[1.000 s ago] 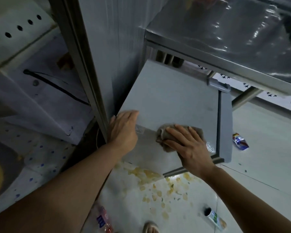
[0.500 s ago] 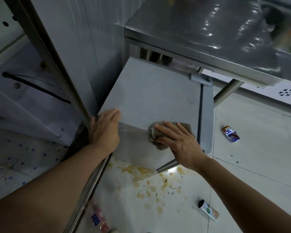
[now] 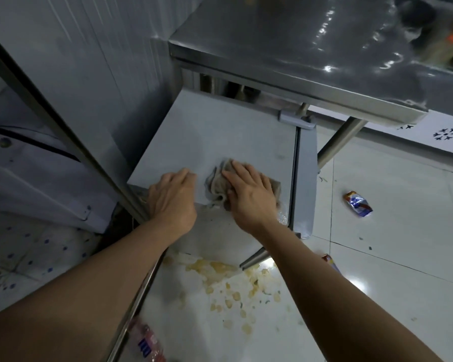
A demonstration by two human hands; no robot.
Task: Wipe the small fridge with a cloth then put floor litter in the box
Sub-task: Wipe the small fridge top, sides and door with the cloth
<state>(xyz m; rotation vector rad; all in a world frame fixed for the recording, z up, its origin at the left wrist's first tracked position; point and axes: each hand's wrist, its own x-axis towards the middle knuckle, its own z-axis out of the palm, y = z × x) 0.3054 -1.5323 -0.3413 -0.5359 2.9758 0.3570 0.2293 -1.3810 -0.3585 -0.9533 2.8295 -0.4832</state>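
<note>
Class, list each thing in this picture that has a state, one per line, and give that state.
small fridge: door closed, standing under the steel table.
cloth: crumpled, pressed on the fridge top near its front edge.
right hand: flat on the cloth, fingers straight.
left hand: resting on the fridge's front left corner, holding nothing.
wrapper: crumpled, lying on the floor.
plastic bottle: lying on the floor.
floor: stained with a yellowish spill.

- 2 hands: left hand, right hand
- 1 cloth
- 1 small fridge
- 1 tabletop
- 3 litter pieces on floor: wrapper, bottle, packet
</note>
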